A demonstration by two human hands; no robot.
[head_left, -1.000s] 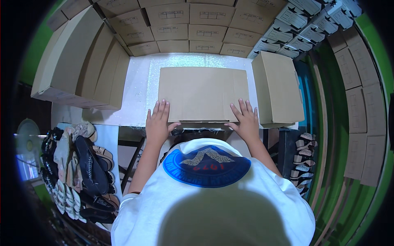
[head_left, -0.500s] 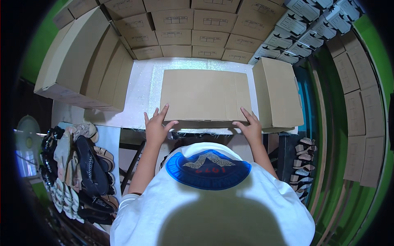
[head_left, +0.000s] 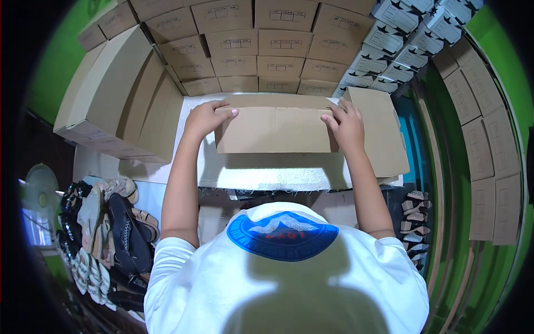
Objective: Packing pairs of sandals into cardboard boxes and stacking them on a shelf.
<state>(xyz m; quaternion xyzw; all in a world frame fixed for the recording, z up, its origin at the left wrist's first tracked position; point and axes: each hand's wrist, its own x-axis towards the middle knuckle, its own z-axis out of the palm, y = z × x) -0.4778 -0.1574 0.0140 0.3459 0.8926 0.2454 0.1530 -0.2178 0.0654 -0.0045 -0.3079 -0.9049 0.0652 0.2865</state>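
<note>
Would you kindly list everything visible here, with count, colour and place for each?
Flat cardboard sheet: one, brown, on the white table, held at both far corners.
White table: one, centre.
Flat cardboard stack: one pile, brown, table's right side.
Leaning flat cartons: several, brown, left of the table.
Stacked cardboard boxes: many, brown, behind the table.
White boxes: several, top right.
Sandals: many, dark and tan, lower left; a few more, lower right.
Fan: one, pale, far left.
Left hand: on the sheet's far left corner.
Right hand: on its far right corner.
</note>
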